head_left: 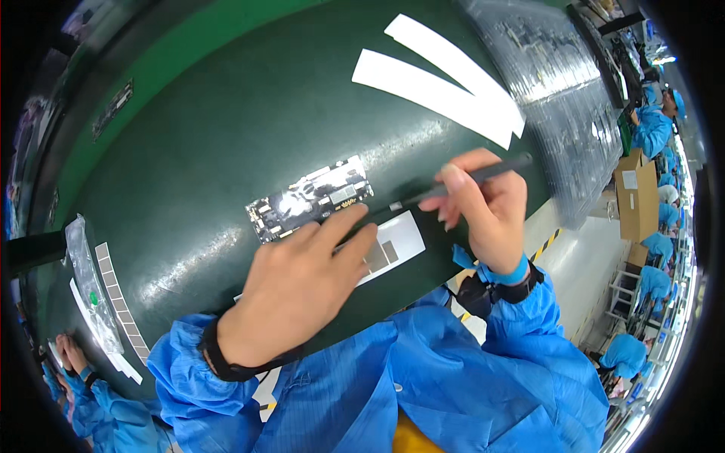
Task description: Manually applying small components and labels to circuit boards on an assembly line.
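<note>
A black circuit board [302,198] with silvery patches lies on the dark green table [204,143]. My left hand [298,279] rests palm down with fingers spread, fingertips at the board's near edge. Partly beneath that hand is a white backing sheet [408,235] bearing grey rectangular stickers [381,257]. My right hand [487,211] pinches dark tweezers [502,167] that point left. At their tip, right of the board, is a small pale grey piece [395,206]; whether it touches the table I cannot tell.
Two white strips [430,94] lie at the far right beside stacked clear plastic trays [559,98]. On the left are a strip of grey stickers [121,302] and a clear plastic bag [91,287]. Another circuit board [113,109] lies far left. A co-worker's hands [72,355] show at lower left.
</note>
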